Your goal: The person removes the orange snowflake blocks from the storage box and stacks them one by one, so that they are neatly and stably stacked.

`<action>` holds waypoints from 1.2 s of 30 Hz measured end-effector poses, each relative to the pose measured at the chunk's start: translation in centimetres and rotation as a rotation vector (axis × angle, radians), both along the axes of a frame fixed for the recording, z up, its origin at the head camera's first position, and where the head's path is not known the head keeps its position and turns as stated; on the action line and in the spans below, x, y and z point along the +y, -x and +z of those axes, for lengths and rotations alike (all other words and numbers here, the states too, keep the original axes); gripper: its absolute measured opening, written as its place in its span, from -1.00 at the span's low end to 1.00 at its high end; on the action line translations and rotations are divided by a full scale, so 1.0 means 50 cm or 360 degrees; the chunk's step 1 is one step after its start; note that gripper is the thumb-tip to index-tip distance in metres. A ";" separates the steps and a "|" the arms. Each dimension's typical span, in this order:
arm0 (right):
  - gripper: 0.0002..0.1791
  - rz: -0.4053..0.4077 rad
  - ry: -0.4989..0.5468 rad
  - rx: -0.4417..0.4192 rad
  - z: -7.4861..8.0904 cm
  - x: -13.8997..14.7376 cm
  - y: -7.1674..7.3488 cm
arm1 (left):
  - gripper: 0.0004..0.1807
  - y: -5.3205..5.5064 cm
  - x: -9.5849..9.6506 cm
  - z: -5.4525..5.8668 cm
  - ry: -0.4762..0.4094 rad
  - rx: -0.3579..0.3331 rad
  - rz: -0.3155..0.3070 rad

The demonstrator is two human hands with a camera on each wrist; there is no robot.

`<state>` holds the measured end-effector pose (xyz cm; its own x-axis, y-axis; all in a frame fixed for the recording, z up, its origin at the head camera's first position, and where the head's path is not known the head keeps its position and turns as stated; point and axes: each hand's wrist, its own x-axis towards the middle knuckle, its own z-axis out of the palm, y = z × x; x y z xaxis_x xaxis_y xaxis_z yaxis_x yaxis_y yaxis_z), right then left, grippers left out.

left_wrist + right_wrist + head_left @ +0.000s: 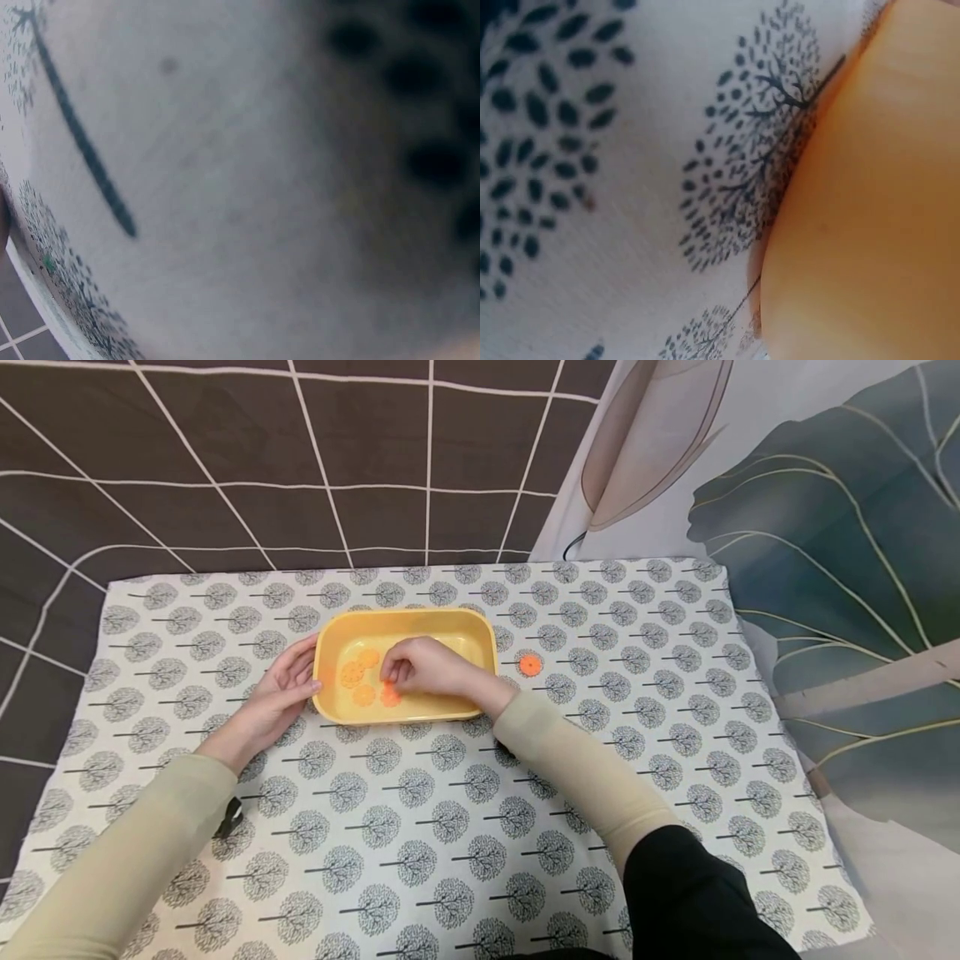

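A yellow rectangular tray [450, 714] with rounded corners stands on the cloth. Several thin, orange, carrot-like slices [352, 674] lie in its left half. In the head view my right hand [427, 664] reaches into the tray from the right. Its fingers are curled and pinch an orange slice [390, 697] low over the tray floor; the fingertips partly cover it. My left hand [281, 689] rests against the tray's left end, fingers along the outer wall and thumb at the rim. A brighter orange slice with a small central mark [530, 665] lies on the cloth right of the tray.
The table is covered by a white cloth [450, 827] with grey tree prints. Behind it hangs a dark cloth with a white grid [367, 452]; a patterned curtain [795, 568] hangs at the right. The right wrist view shows a yellow tray wall [870, 195] close up.
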<state>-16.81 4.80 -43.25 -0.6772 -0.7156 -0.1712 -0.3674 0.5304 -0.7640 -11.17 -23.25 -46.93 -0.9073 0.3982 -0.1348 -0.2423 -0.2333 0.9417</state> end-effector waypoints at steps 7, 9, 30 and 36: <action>-0.79 0.0056 -0.0075 0.0023 -0.012 -0.010 0.001 | -0.20 -0.001 0.004 0.000 -0.0072 0.0026 0.0023; -0.77 0.0072 -0.0093 0.0028 -0.013 -0.012 0.002 | -0.20 -0.002 0.004 -0.001 -0.0102 0.0040 0.0023; -0.70 0.0268 -0.0274 0.0228 -0.016 -0.013 -0.005 | -0.21 -0.002 0.004 0.004 -0.0088 0.0028 0.0021; -0.72 0.0287 -0.0278 0.0228 -0.014 -0.013 -0.006 | -0.22 -0.003 0.007 0.005 -0.0111 0.0034 0.0032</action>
<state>-16.52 4.13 -43.95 -0.5679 -0.7947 -0.2144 -0.5651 0.5659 -0.6004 -11.04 -22.90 -46.68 -0.9175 0.3879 -0.0882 -0.2173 -0.3031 0.9279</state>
